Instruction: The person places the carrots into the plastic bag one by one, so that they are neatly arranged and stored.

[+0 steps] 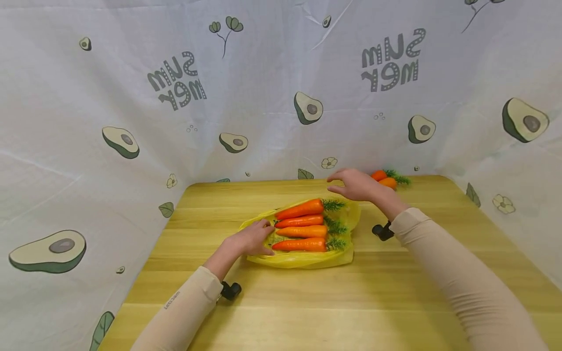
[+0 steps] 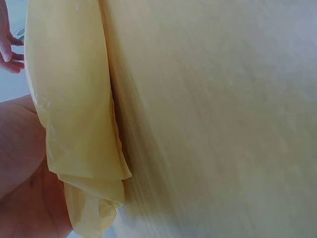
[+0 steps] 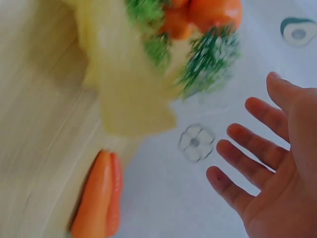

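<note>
Several orange carrots (image 1: 303, 232) with green tops lie side by side in a yellow plastic bag (image 1: 298, 262) on the table. My left hand (image 1: 250, 239) is at the bag's left end by the carrot tips, thumb and fingers apart. In the left wrist view its palm lies against the yellow film; its fingertips are hidden there. My right hand (image 1: 357, 185) hovers past the bag's far right corner and holds nothing; its spread fingers (image 3: 247, 158) show in the right wrist view. Just beyond that wrist lie two more carrots (image 1: 388, 183), partly covered by the hand.
The wooden table (image 1: 285, 302) runs under everything. A white cloth (image 1: 263, 97) printed with avocados and lettering hangs behind and at both sides. Small black cameras (image 1: 230, 291) sit under the wrists.
</note>
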Tool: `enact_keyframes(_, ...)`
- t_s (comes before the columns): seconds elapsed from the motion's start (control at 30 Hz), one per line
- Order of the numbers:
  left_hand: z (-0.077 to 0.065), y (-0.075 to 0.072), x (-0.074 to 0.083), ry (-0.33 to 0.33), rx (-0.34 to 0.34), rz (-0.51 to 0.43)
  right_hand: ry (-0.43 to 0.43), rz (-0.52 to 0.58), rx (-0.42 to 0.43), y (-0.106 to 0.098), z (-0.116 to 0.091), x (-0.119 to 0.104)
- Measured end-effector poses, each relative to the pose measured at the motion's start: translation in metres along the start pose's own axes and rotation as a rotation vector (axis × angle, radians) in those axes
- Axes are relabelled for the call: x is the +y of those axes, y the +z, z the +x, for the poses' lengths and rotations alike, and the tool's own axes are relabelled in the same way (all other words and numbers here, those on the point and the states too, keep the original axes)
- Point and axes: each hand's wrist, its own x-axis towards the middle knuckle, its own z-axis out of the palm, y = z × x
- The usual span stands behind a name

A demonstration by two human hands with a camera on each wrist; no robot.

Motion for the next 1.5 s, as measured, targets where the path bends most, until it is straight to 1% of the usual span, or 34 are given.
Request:
enact_keyframes(0.13, 0.001, -0.001, 0.001, 0.000, 0.001, -0.001, 0.033, 0.046, 0.019, -0.003, -0.008, 0.017)
enact_keyframes(0.27, 0.001, -0.002, 0.002, 0.001, 0.003, -0.002, 0.057, 0.068, 0.043, -0.003, -0.014, 0.035)
enact_keyframes(0.37, 0.001, -0.002, 0.003, -0.004, 0.002, -0.004, 0.070, 0.072, 0.067, -0.002, -0.017, 0.048)
enact_keyframes(0.57, 0.001, -0.003, 0.004, -0.008, 0.006, -0.010, 0.110, 0.079, 0.078, 0.002, -0.024, 0.071)
enact_keyframes(0.83, 0.001, 0.001, 0.002, -0.014, 0.010, -0.007, 0.149, 0.060, 0.076, 0.010, -0.027, 0.093)
enact_keyframes(1.03, 0.001, 0.000, 0.003, -0.011, 0.008, 0.001, 0.169, 0.077, 0.074, 0.015, -0.032, 0.105)
enact_keyframes(1.23, 0.001, -0.001, 0.002, -0.013, 0.007, 0.006, 0.203, 0.042, 0.053, 0.021, -0.029, 0.118)
enact_keyframes(1.3, 0.001, -0.002, 0.002, -0.013, 0.008, 0.006, 0.228, 0.031, 0.038, 0.022, -0.027, 0.122)
enact_keyframes(1.5, 0.001, -0.001, 0.003, -0.009, -0.001, 0.000, 0.323, -0.010, -0.043, 0.029, -0.023, 0.131)
